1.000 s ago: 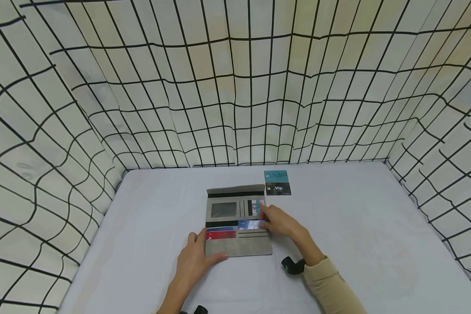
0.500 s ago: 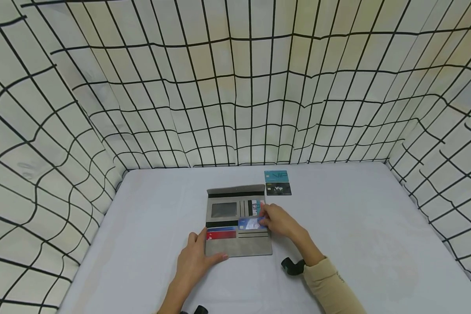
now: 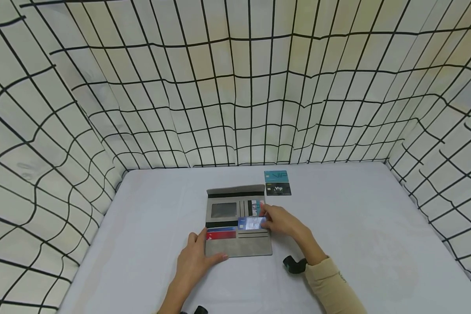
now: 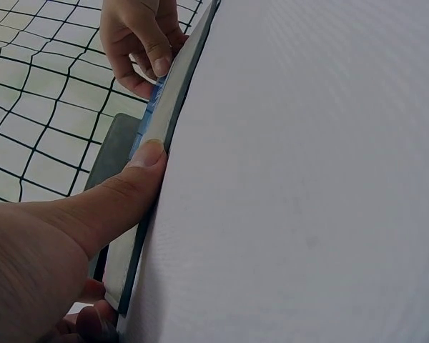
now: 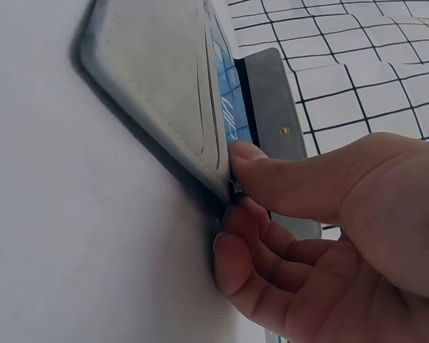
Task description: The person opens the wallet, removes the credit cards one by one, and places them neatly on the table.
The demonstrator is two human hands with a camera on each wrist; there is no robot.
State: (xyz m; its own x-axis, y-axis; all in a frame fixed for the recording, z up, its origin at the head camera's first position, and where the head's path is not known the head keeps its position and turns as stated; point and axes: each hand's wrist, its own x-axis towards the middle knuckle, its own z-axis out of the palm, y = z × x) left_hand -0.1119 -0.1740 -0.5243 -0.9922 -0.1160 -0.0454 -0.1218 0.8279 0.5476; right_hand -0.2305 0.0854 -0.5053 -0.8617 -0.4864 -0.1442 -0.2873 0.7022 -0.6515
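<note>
An open grey wallet (image 3: 239, 247) lies on the white table, its flap at the far side. My left hand (image 3: 194, 259) holds its near left corner, thumb on the front edge and fingers at the left side. With thumb and fingers, my right hand (image 3: 280, 220) pinches the right end of a blue bank card (image 3: 249, 223) at the right-hand slots. In the right wrist view, the blue card (image 5: 232, 103) sticks up behind the slot edge. A red card (image 3: 221, 235) sits in the left slots, and a patterned card (image 3: 254, 207) in the upper right slots.
Beyond the wallet's far right corner lie a teal card (image 3: 276, 176) and a black card (image 3: 278, 189). White walls with a black grid (image 3: 235, 104) stand along the table's back and sides. Dark wrist camera mounts (image 3: 294, 264) sit by the forearms.
The blue card has come a little farther up out of its slot, away from me, with my right hand on it. My left hand and the wallet have stayed in place.
</note>
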